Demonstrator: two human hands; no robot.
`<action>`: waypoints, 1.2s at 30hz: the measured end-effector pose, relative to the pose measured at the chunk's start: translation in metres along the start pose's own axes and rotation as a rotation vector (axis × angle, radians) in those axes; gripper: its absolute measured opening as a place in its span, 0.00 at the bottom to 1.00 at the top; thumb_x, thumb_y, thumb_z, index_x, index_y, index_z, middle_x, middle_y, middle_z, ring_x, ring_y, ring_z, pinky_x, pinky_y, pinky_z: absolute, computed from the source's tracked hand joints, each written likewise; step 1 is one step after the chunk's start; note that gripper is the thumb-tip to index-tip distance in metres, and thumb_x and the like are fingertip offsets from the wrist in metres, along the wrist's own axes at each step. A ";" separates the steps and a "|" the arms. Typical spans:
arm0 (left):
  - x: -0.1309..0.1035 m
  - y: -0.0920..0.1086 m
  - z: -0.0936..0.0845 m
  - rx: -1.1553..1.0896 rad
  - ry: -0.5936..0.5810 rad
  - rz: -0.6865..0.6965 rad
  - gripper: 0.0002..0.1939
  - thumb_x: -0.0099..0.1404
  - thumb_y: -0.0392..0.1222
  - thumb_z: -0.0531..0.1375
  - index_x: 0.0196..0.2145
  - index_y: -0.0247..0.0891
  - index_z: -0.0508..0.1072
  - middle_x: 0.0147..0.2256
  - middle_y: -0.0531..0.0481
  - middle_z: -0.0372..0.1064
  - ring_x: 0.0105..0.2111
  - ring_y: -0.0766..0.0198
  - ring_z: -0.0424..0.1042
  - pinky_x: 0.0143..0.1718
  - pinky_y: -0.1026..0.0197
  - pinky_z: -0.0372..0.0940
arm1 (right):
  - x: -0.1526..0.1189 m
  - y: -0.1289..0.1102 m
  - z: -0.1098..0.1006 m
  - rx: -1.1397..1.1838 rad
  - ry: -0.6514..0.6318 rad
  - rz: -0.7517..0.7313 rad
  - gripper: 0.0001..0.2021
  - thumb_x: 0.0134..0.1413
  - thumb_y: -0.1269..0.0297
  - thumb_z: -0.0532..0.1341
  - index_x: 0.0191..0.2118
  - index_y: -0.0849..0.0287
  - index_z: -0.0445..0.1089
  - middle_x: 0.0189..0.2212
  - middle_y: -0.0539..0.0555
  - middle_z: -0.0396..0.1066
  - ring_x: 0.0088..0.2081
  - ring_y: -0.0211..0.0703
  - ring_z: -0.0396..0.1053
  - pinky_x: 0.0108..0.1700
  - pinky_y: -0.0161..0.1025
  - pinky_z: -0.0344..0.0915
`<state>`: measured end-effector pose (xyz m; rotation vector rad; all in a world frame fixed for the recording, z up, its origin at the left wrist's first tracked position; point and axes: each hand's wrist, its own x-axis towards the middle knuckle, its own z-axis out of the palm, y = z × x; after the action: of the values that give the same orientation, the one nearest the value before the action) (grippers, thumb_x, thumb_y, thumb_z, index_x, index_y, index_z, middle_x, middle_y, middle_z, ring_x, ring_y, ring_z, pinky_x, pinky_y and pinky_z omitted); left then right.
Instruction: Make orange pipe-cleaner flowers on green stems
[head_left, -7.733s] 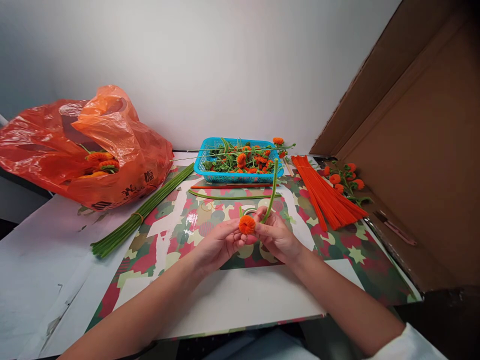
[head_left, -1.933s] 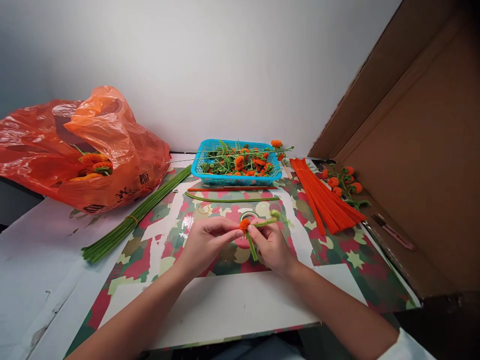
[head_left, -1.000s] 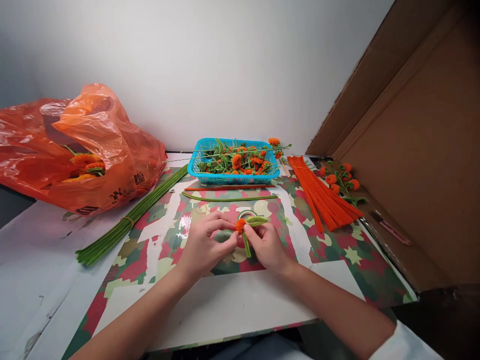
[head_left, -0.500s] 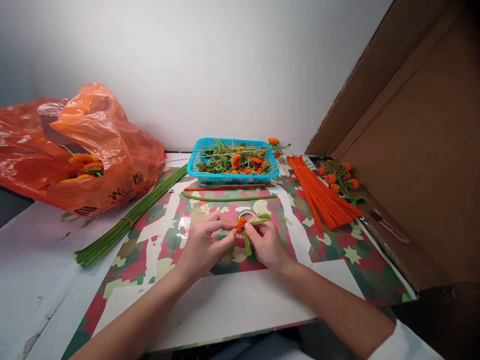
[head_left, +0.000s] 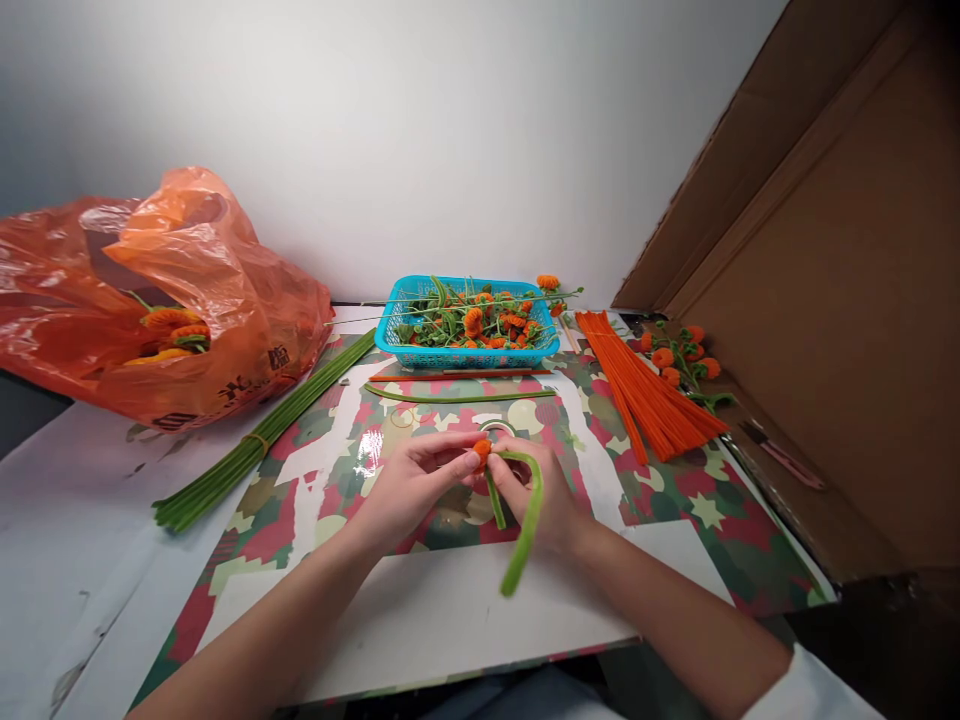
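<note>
Between my hands is a small orange pipe-cleaner flower (head_left: 482, 453), just above the patterned board (head_left: 457, 505). My left hand (head_left: 424, 480) pinches the flower's left side between thumb and fingers. A green pipe cleaner (head_left: 531, 520) runs out from the flower; my right hand (head_left: 541, 490) grips it close to the orange part. One long end arches over my right fingers and hangs toward me, while a shorter end points down beneath the flower. Behind my fingers lies a roll of tape (head_left: 497, 427), partly hidden.
A blue basket (head_left: 465, 357) of orange flowers and green stems stands at the back. Green pipe cleaners (head_left: 262, 440) lie bundled at left beside an orange plastic bag (head_left: 247, 270). Orange pipe cleaners (head_left: 645, 400) fan out at right, near a pink-handled tool (head_left: 791, 465).
The green pipe cleaner's long end, earlier pointing right behind my right hand, now curves over and hangs toward me. The flower has turned slightly between my fingers.
</note>
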<state>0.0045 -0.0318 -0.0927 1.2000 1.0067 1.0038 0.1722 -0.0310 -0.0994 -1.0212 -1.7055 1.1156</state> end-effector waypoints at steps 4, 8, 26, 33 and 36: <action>-0.002 0.005 0.000 -0.016 -0.006 0.117 0.11 0.56 0.41 0.67 0.39 0.41 0.80 0.39 0.47 0.79 0.35 0.58 0.78 0.33 0.60 0.76 | 0.001 0.002 -0.003 0.108 -0.052 0.005 0.12 0.59 0.61 0.55 0.26 0.58 0.66 0.23 0.49 0.62 0.25 0.37 0.58 0.27 0.35 0.55; -0.003 0.005 -0.001 0.110 -0.033 0.288 0.11 0.58 0.38 0.65 0.40 0.43 0.80 0.43 0.46 0.77 0.38 0.58 0.78 0.35 0.61 0.75 | 0.003 0.005 -0.005 0.340 -0.162 0.136 0.15 0.57 0.52 0.57 0.27 0.58 0.65 0.22 0.47 0.58 0.24 0.35 0.56 0.27 0.35 0.56; -0.003 0.007 -0.004 0.680 -0.059 0.715 0.09 0.59 0.29 0.60 0.38 0.37 0.74 0.37 0.46 0.75 0.36 0.63 0.74 0.38 0.63 0.69 | 0.004 0.002 -0.001 0.595 -0.171 0.467 0.14 0.49 0.58 0.61 0.20 0.58 0.59 0.18 0.44 0.52 0.21 0.32 0.51 0.24 0.34 0.50; -0.003 0.005 -0.004 0.705 -0.053 0.697 0.05 0.59 0.32 0.61 0.34 0.39 0.73 0.33 0.48 0.75 0.31 0.64 0.74 0.32 0.64 0.69 | 0.003 0.002 -0.007 0.171 -0.160 0.073 0.18 0.61 0.61 0.51 0.20 0.57 0.59 0.19 0.47 0.56 0.23 0.35 0.55 0.26 0.34 0.54; -0.003 0.005 -0.002 0.642 -0.028 0.574 0.05 0.61 0.34 0.60 0.28 0.38 0.70 0.32 0.49 0.74 0.30 0.65 0.73 0.31 0.64 0.68 | 0.003 -0.001 -0.008 -0.026 -0.055 -0.089 0.13 0.60 0.66 0.52 0.25 0.58 0.66 0.22 0.49 0.63 0.28 0.37 0.61 0.30 0.35 0.59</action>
<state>0.0014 -0.0342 -0.0873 2.1109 1.0177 1.1258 0.1786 -0.0267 -0.0958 -0.9296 -1.7958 1.0753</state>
